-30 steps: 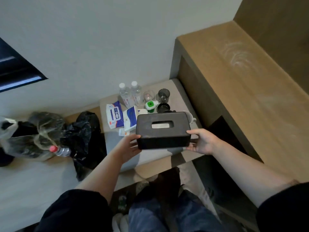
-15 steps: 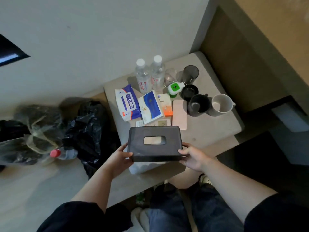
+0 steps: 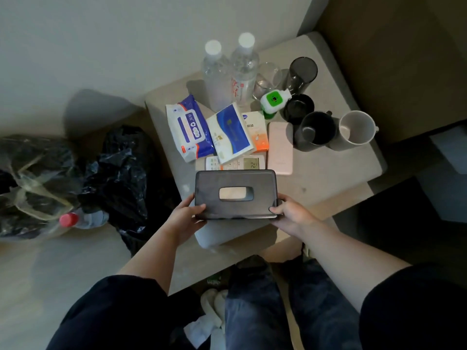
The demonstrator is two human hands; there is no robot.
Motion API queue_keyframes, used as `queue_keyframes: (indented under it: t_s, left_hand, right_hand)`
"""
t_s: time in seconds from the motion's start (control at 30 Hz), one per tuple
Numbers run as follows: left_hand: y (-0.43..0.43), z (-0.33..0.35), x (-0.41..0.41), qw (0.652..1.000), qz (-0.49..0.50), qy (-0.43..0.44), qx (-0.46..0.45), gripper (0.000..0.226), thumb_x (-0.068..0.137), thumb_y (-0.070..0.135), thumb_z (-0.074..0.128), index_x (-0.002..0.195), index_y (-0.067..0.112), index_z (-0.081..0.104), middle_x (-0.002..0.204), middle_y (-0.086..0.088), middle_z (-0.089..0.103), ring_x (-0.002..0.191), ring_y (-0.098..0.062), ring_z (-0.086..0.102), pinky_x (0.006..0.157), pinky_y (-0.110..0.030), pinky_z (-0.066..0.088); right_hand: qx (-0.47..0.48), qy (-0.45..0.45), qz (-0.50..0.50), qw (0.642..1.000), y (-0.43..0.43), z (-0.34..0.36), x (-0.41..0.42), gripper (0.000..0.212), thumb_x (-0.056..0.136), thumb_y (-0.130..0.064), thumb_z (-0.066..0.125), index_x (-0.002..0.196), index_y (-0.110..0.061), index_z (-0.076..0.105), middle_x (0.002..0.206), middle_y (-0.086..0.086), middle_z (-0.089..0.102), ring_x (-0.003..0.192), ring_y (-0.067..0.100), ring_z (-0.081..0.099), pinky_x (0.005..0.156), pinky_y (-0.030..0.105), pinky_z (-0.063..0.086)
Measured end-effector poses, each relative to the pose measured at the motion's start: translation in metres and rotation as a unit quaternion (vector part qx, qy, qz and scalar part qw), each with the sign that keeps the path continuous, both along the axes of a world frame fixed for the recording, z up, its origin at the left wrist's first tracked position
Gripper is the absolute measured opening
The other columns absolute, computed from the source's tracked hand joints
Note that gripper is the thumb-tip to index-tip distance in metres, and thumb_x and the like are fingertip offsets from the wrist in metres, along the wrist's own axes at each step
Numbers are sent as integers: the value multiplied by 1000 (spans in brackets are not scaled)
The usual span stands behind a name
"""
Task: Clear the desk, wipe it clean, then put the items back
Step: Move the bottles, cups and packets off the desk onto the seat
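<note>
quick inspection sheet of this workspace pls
Surface: beige table, crowded at the back
Job's things: dark tissue box over the near edge; water bottles, wipes pack, black mug, white mug, phone, remote behind it
Clutter: black bin bags and red-capped bottle on the floor, left
Grippers: left hand and right hand each grip one end of the tissue box
Cables: nothing seen
Surroundings: pale wall behind, wooden unit at right

Black bin bag on floor

Dark grey tissue box, pale pink phone, green-and-white device, blue-and-white wipes pack.
</note>
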State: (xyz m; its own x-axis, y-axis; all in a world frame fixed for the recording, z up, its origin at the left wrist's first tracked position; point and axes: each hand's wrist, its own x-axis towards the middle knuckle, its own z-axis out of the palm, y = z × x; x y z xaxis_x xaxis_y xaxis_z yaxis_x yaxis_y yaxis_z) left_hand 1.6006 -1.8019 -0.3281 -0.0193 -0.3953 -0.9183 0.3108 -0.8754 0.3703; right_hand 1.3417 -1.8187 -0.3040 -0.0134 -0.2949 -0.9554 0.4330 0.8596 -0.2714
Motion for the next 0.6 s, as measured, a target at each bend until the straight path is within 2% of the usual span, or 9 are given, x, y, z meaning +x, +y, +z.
queue_keyframes:
  t_s: [0.17, 0.3, 0.4, 0.43, 0.5, 0.6]
  left_hand:
    - [-6, 0, -1, 997, -21, -73, -20, 56, 92, 11, 66, 144, 19, 47, 132, -11, 58, 113, -26, 60, 87, -40, 52]
    - [-12, 5, -7, 987, -60, -147, -27, 48, 93, 10, 65, 139, 15, 53, 126, -14, 59, 109, -29, 59, 90, -43, 54]
    - [-15, 8, -12, 974, -103, -200, -38, 46, 93, 12, 65, 137, 12, 54, 119, -13, 59, 104, -29, 59, 85, -44, 55]
    - [-15, 10, -14, 963, -136, -227, -51, 46, 93, 13, 65, 137, 12, 53, 118, -12, 60, 103, -29, 60, 85, -44, 56]
    - [-16, 17, -20, 927, -220, -289, -91, 53, 92, 17, 65, 142, 14, 47, 129, -11, 59, 112, -30, 59, 96, -45, 51]
    - [-15, 39, -33, 843, -325, -393, -170, 66, 93, 24, 62, 150, 18, 30, 149, -10, 39, 134, -30, 40, 109, -43, 37]
  right_hand:
    - [-15, 38, 29, 999, 1, -6, 3, 44, 86, 17, 52, 123, -7, 52, 108, 14, 60, 107, 34, 56, 96, 52, 48]
    - [-2, 112, 56, 992, 1, -4, 10, 47, 85, 11, 62, 128, -3, 54, 118, 19, 61, 108, 35, 60, 89, 52, 53]
    - [-1, 148, 82, 986, -1, -3, 14, 37, 86, 7, 63, 120, -5, 58, 118, 17, 60, 110, 35, 58, 89, 52, 53]
    - [-5, 162, 100, 982, -1, -3, 14, 33, 86, 5, 64, 116, -6, 59, 117, 15, 60, 110, 35, 57, 89, 50, 53]
    - [-22, 188, 137, 972, 0, 1, 14, 30, 86, 1, 66, 115, -6, 60, 116, 14, 61, 110, 34, 58, 90, 48, 54]
    - [-71, 230, 195, 951, 1, 19, 13, 44, 85, -8, 70, 127, -6, 55, 127, 14, 59, 117, 33, 56, 97, 44, 50]
